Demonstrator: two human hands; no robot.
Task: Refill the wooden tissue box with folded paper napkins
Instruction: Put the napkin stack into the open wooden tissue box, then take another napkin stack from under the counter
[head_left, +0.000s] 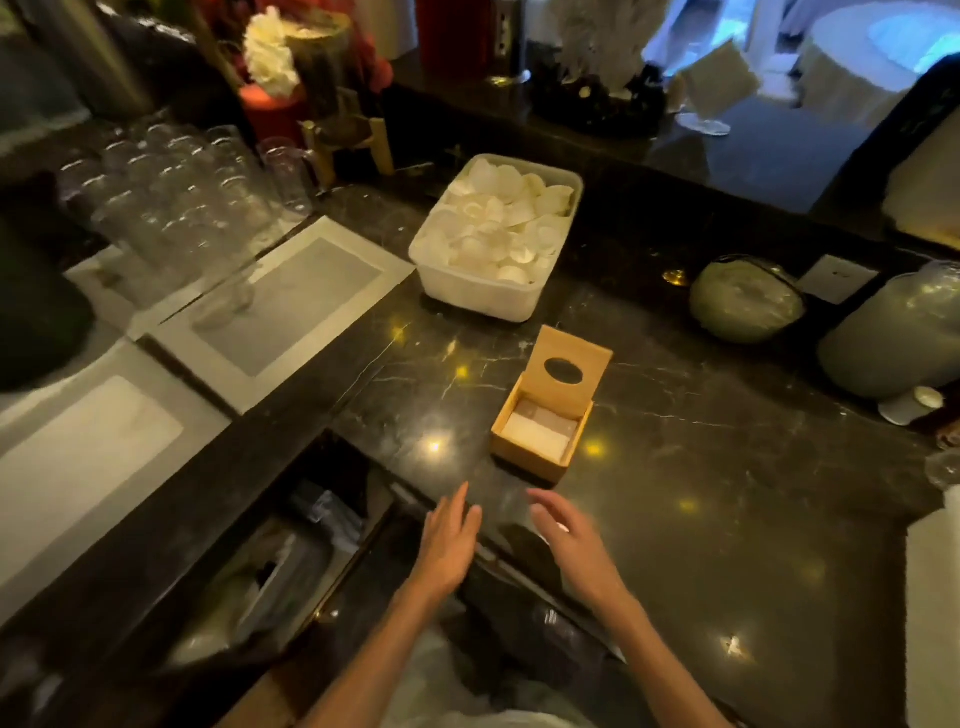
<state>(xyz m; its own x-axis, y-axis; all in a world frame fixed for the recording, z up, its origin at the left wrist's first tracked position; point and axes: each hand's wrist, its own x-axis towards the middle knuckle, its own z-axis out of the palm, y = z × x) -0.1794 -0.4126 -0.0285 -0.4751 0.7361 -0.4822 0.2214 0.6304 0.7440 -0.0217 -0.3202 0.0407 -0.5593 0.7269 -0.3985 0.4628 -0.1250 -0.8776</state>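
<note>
The wooden tissue box (524, 452) stands on the dark marble counter (701, 493), its lid (566, 371) with an oval hole tilted up and open. A low layer of white napkins (540, 434) lies inside. My left hand (449, 540) and my right hand (571, 540) hover side by side over the counter's front edge, just in front of the box and apart from it. Both hands hold nothing, with fingers spread.
A white plastic tub (470, 288) filled with white folded pieces sits behind the box. Rows of glasses (171, 208) stand at the left by grey mats (291, 306). Covered jars (748, 299) line the right. An open compartment with packets (291, 561) lies below the counter edge.
</note>
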